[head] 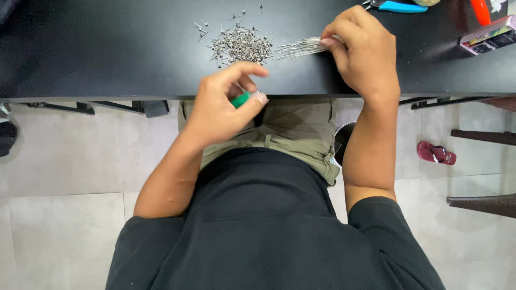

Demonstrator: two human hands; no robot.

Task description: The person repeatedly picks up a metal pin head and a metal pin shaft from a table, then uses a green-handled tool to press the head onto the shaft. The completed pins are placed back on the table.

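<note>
My left hand [223, 104] hovers at the near edge of the black table [107, 48], pinching a small green-handled tool [241, 100] between thumb and fingers. My right hand [361, 51] rests on the table farther right and grips a bundle of thin metal pins [298, 48] that fans out to the left. A loose pile of small metal pins [239, 44] lies on the table just beyond my left hand, with a few strays scattered around it.
A blue-handled tool [400, 6] and a red object [480, 11] lie at the far right of the table, next to a small colourful box [489, 35]. Below are a tiled floor, a red sandal [436, 153] and dark chair legs [484, 204].
</note>
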